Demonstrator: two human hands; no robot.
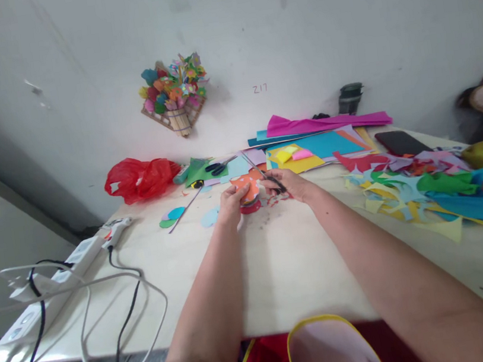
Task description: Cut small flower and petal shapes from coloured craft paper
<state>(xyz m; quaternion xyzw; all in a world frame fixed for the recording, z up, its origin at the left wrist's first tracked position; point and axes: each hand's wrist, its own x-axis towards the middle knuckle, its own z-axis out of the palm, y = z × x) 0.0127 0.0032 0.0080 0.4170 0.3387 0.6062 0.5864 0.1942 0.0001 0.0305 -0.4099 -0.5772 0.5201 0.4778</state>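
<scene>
Scissors (pixel 262 172) gripped in right hand (pixel 290 183); left hand (pixel 229 202) narrow, pinching orange paper (pixel 248 191) by left side.

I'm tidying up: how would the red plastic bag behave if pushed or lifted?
The red plastic bag would probably be floppy, since it lies in loose, crumpled folds. Its film looks thin, so it is likely light, though any contents can't be made out. Its slumped, irregular shape makes rolling unlikely.
</scene>
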